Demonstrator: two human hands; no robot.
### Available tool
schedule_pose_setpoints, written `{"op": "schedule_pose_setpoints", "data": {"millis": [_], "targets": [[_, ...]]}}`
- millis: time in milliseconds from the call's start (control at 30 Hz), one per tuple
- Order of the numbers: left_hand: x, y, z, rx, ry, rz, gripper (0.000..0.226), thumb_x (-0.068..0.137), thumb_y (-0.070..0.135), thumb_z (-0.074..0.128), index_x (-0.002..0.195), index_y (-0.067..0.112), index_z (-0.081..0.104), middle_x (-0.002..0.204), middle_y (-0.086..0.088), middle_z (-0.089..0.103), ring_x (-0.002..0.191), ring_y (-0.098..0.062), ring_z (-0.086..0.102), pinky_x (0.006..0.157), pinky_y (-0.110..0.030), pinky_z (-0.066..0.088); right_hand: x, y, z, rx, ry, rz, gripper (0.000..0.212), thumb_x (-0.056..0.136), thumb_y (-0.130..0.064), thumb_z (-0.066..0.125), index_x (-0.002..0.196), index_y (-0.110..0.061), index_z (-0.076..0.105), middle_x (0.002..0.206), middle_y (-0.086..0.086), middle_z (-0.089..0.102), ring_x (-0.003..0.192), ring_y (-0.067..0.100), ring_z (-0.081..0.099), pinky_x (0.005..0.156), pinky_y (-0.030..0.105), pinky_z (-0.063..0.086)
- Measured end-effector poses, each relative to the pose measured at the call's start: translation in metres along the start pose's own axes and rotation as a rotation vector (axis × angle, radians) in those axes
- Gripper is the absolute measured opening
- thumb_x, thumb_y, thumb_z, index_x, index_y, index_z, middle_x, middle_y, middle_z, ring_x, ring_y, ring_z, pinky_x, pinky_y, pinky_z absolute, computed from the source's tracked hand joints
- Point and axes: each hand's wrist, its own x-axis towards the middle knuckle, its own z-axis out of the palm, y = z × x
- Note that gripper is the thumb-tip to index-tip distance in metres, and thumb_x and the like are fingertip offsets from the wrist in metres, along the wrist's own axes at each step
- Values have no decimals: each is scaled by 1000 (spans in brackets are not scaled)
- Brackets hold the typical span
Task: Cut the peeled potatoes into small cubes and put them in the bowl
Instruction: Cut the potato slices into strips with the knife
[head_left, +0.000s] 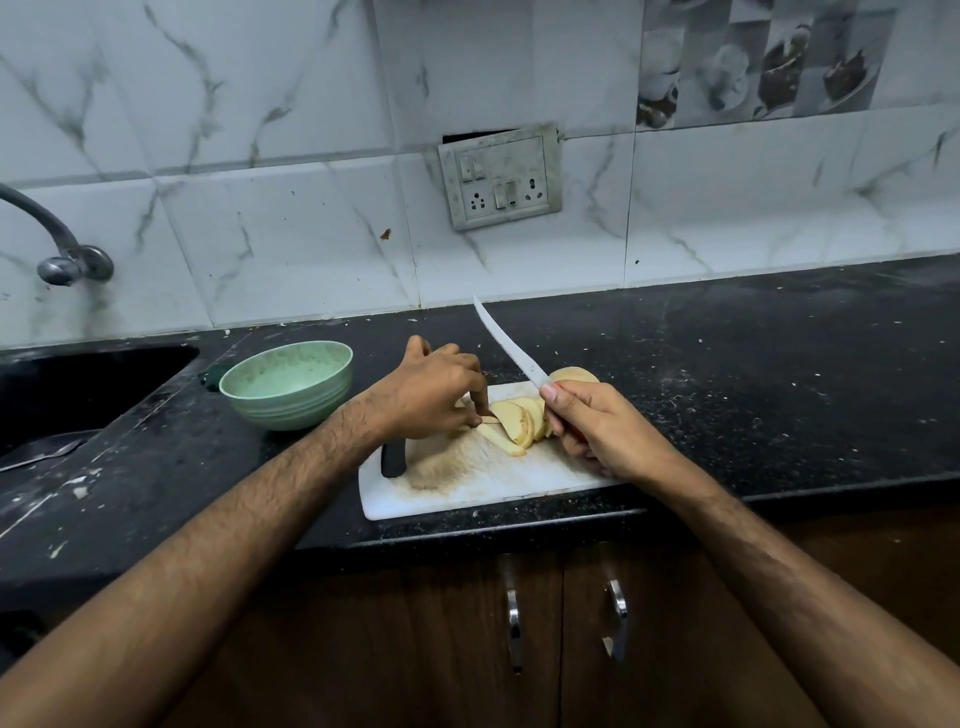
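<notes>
Several pale yellow potato slices (514, 421) lie fanned out on a white cutting board (467, 483) at the counter's front edge. My left hand (436, 389) pinches a thin slice at the left end of the fan. My right hand (597, 431) grips a knife (511, 345) by its reddish handle; the blade points up and to the left, lifted off the board. Behind that hand, part of another potato (574, 374) shows. A green bowl (287, 383) stands on the counter to the left of the board; I see no potato in it.
The black granite counter (753, 374) runs to the right. A dark sink (78, 389) lies at the left, with a tap (62, 254) above it. The board has a dark handle slot (393, 460). A socket panel (501, 176) sits on the tiled wall. Cabinet doors hang below.
</notes>
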Motion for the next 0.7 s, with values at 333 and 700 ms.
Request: {"op": "schedule_pose_setpoints", "data": {"millis": [333, 700], "targets": [[-18, 11, -22, 32, 163, 6, 17, 87, 45, 61, 89, 28, 62, 82, 15, 57, 86, -9, 48, 83, -37, 23, 0, 1, -1, 41, 7, 18, 41, 105, -35, 41, 76, -8, 49, 45, 1, 35, 35, 11, 22, 37, 17, 18], [-72, 34, 7, -370, 319, -184, 5, 90, 32, 68, 94, 32, 72, 79, 19, 64, 90, -4, 58, 93, -44, 32, -5, -26, -4, -239, -68, 120, 43, 105, -37, 43, 74, -10, 52, 46, -1, 40, 36, 10, 30, 36, 19, 25]]}}
